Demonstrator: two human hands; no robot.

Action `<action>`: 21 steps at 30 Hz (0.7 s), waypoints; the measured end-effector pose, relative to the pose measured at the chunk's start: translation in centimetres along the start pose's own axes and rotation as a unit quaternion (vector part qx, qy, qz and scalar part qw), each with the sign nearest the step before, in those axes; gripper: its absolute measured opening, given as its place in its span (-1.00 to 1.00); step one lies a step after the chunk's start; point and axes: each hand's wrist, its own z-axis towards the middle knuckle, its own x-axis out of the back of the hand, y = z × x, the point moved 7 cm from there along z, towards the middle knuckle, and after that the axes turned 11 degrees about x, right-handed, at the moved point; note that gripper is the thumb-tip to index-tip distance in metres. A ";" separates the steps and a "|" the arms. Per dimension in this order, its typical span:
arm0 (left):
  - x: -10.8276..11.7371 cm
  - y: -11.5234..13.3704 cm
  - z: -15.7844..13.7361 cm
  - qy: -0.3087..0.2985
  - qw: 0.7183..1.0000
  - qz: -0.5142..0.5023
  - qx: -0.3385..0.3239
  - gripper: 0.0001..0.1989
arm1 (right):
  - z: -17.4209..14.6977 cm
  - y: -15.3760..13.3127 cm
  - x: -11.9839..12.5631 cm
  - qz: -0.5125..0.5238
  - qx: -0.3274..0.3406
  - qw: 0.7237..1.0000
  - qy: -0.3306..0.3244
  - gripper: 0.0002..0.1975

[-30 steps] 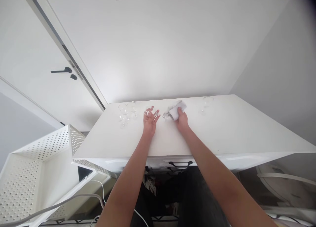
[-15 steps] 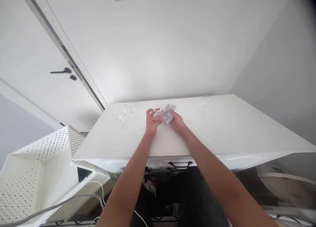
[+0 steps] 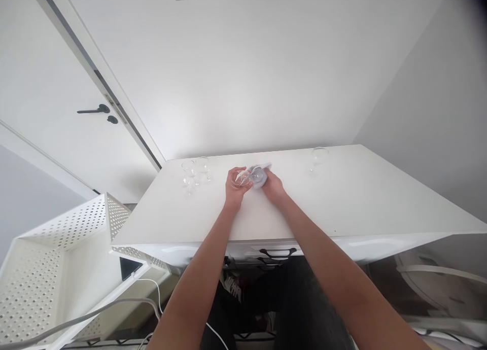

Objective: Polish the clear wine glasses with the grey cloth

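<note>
Tilted on its side above the cabinet top, a clear stemmed glass has its bowl in my left hand, whose fingers curl round it. My right hand is closed on a pale grey cloth, which is folded about the foot of the glass. Part of the cloth and the right fingertips are hidden behind the foot. To the left, several clear stemmed glasses stand close together. A single stemmed glass stands apart to the right, near the wall.
The white cabinet has black drawer handles at its front. A white perforated cart stands at the lower left with a grey cable across it. A white door is beyond it.
The cloth has shifted round the foot of the glass and lies flatter. The glass has turned slightly, showing more of its foot. Both hands stay in nearly the same place.
</note>
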 end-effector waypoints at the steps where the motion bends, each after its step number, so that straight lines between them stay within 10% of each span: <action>1: 0.1 0.0 0.0 0.004 1.000 -0.001 -0.001 -0.47 | -0.1 0.2 -0.2 -0.002 -0.018 1.000 -0.012 -0.73; 21: 0.5 -0.1 0.0 0.024 1.000 0.002 -0.005 -0.45 | -0.1 -0.5 0.1 0.021 0.005 1.000 0.005 -0.74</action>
